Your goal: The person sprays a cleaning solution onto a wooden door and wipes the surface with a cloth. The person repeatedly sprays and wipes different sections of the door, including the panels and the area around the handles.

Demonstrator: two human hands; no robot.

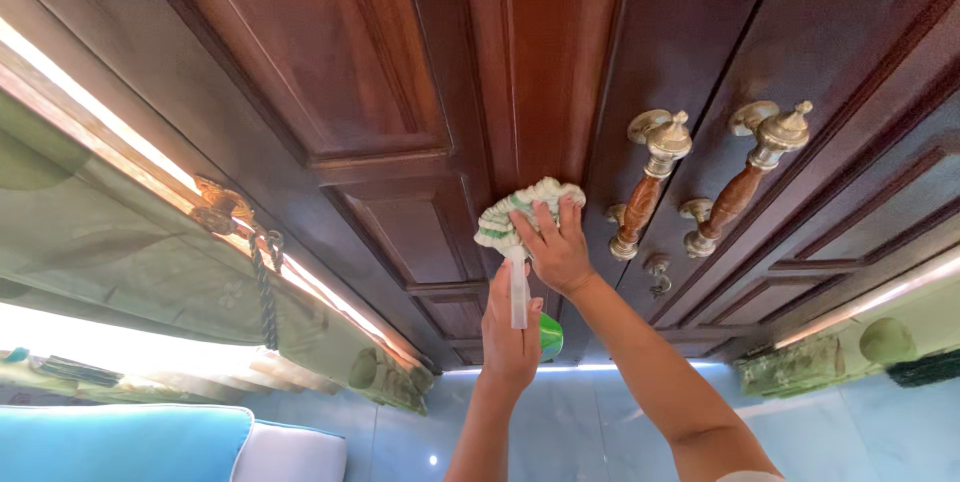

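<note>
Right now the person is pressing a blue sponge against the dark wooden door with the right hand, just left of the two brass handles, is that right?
Not quite. The head view shows the right hand pressing a white and green cloth, not a blue sponge, against the dark wooden door, just left of the two brass handles. The rest stands.
</note>
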